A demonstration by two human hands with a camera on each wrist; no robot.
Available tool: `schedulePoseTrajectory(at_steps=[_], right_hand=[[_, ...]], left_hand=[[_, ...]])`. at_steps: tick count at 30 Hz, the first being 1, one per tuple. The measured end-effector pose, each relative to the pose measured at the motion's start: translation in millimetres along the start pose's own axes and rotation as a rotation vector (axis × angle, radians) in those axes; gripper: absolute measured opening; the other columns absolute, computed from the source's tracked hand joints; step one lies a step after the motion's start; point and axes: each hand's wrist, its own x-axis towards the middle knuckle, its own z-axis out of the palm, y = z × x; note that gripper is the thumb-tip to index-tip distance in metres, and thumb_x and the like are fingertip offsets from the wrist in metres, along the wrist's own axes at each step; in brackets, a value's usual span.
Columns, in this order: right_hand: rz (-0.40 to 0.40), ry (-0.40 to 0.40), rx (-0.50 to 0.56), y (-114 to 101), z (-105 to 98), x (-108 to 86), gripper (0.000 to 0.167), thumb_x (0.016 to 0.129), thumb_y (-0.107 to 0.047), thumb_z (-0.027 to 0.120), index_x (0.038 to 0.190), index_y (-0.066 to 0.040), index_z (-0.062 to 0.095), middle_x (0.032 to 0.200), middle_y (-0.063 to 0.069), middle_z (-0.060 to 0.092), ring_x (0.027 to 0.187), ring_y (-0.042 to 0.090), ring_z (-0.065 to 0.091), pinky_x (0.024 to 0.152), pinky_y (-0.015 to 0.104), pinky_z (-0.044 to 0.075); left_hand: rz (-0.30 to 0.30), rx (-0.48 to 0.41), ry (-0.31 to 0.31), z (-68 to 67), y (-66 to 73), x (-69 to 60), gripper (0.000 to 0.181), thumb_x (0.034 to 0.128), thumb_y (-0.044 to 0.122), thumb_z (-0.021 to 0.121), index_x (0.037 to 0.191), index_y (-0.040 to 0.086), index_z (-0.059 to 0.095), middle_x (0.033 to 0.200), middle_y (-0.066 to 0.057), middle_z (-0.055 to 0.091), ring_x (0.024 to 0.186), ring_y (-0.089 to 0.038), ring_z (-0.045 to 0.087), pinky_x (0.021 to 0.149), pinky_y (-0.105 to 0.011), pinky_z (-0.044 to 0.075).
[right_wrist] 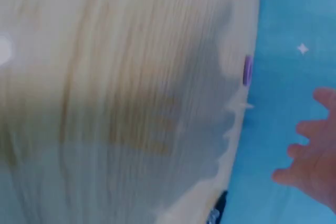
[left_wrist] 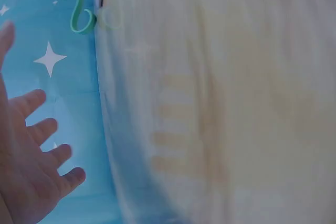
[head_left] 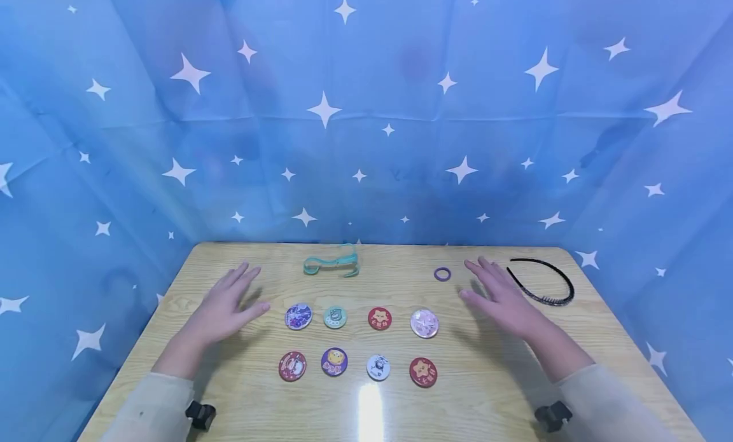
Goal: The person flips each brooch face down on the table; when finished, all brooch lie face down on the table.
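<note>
My left hand hovers over the left side of the wooden table, its fingers stretched out and holding nothing. Over the right side is my right hand, also with spread fingers and nothing held. Between them lie several round badges in two rows. Nearest my left hand is a blue-purple badge; beside it is a mint badge. A red badge and a pink badge continue the back row. In front are a dark red badge, purple badge, white badge and red star badge.
A teal plastic piece with curved hooks lies at the back of the table. Near my right fingers are a purple ring and, further right, a black toothed headband. A blue star-patterned curtain surrounds the table.
</note>
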Motion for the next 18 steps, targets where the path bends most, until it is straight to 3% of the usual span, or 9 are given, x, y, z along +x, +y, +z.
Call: schedulePoseTrajectory(at_steps=[5,7,10,15,18], right_hand=[[0.001,0.04,0.155,-6.5,17.4,7.2,0.066,0.109,-0.041,0.058,0.161,-0.003,0.042,0.172,0.027,0.023,0.155,0.058,0.015,0.115,0.082,0.011],[0.004,0.05,0.185,-8.6,26.0,9.9,0.061,0.111,-0.04,0.055,0.158,-0.002,0.047,0.17,0.027,0.028,0.154,0.056,0.019,0.117,0.08,0.013],[-0.004,0.062,0.22,-11.9,37.3,11.7,0.059,0.112,-0.038,0.055,0.157,0.0,0.047,0.166,0.029,0.033,0.153,0.056,0.024,0.118,0.077,0.017],[-0.024,0.04,0.28,-18.5,53.7,8.6,0.066,0.109,-0.033,0.06,0.161,0.001,0.038,0.165,0.034,0.029,0.152,0.057,0.023,0.119,0.074,0.02],[-0.063,0.052,0.245,-22.5,64.3,9.0,0.07,0.106,-0.032,0.066,0.161,0.001,0.038,0.164,0.033,0.031,0.152,0.057,0.022,0.12,0.073,0.018]], left_hand=[[-0.017,-0.179,-0.004,4.9,-1.8,-5.8,0.075,0.1055,0.045,0.065,0.16,-0.001,0.042,0.168,-0.032,0.028,0.152,-0.058,0.024,0.115,-0.08,0.02],[-0.011,-0.212,-0.004,7.9,-0.1,-8.0,0.071,0.1061,0.042,0.065,0.158,-0.002,0.045,0.166,-0.032,0.031,0.152,-0.058,0.025,0.116,-0.079,0.019],[0.021,-0.207,-0.009,14.2,4.0,-10.6,0.069,0.1047,0.04,0.067,0.155,-0.002,0.049,0.163,-0.032,0.038,0.15,-0.058,0.028,0.116,-0.077,0.021],[0.062,-0.208,-0.025,26.1,9.4,-13.0,0.068,0.1012,0.038,0.073,0.153,-0.002,0.052,0.158,-0.03,0.046,0.149,-0.06,0.03,0.117,-0.076,0.023],[0.064,-0.207,-0.013,32.6,12.1,-13.3,0.065,0.1013,0.035,0.073,0.152,-0.001,0.054,0.156,-0.028,0.05,0.148,-0.061,0.031,0.116,-0.076,0.024]])
